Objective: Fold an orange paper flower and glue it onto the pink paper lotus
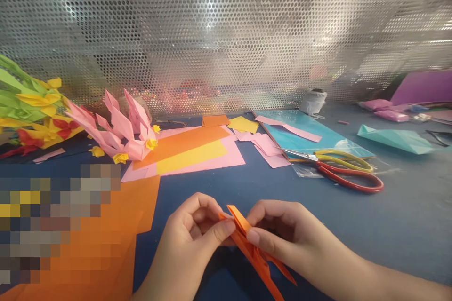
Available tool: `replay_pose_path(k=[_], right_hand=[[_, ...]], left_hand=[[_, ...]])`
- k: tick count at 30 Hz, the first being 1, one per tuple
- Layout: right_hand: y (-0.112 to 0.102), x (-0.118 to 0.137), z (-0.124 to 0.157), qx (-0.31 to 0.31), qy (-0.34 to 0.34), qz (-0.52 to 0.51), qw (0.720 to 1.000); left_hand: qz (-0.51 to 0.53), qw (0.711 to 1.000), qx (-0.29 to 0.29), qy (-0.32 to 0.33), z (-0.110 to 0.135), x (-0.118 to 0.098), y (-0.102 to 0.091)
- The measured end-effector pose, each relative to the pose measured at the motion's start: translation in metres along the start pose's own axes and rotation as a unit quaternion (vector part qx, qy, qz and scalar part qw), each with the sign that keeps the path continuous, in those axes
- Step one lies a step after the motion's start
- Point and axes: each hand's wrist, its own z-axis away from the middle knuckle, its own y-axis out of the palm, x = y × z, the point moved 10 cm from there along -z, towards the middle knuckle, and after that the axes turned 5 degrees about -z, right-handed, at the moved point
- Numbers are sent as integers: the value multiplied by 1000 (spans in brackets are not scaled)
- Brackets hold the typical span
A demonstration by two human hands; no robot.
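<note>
In the head view, a folded orange paper piece [252, 251] with long pointed strips is held above the blue table at the bottom centre. My left hand [196, 230] pinches its upper left edge between thumb and fingers. On the other side, my right hand [282, 225] grips an upper fold of the same piece, thumb towards me. The lower points of the paper hang down between my hands, towards the frame's bottom edge. Parts of the folds are hidden behind my fingers.
Scissors [339, 169] with red and yellow handles lie right of centre by a blue pad [310, 129]. Orange sheets [146, 207] lie at left. Pink folded paper [123, 127] stands beyond, near green and yellow paper shapes [31, 99]. Perforated metal [212, 33] forms the back.
</note>
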Motion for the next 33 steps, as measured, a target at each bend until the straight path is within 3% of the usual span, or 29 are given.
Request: replay_pose_path(k=[5,10,12,25,33], right_hand=[[0,-2,-1,3,-5,-11,1000],[0,-1,0,7,-6,-25,1000],[-1,-2,0,0,-3,-28,1000],[-4,7,-5,0,-22,-100,995],[1,5,-3,63,-8,-143,988]], left_hand=[[18,999,-28,-19,2,-1,-2],[7,996,88,-29,-1,6,17],[6,994,106,-33,0,9,19],[-22,999,36,-24,5,-6,13],[67,991,97,-59,10,-3,22]])
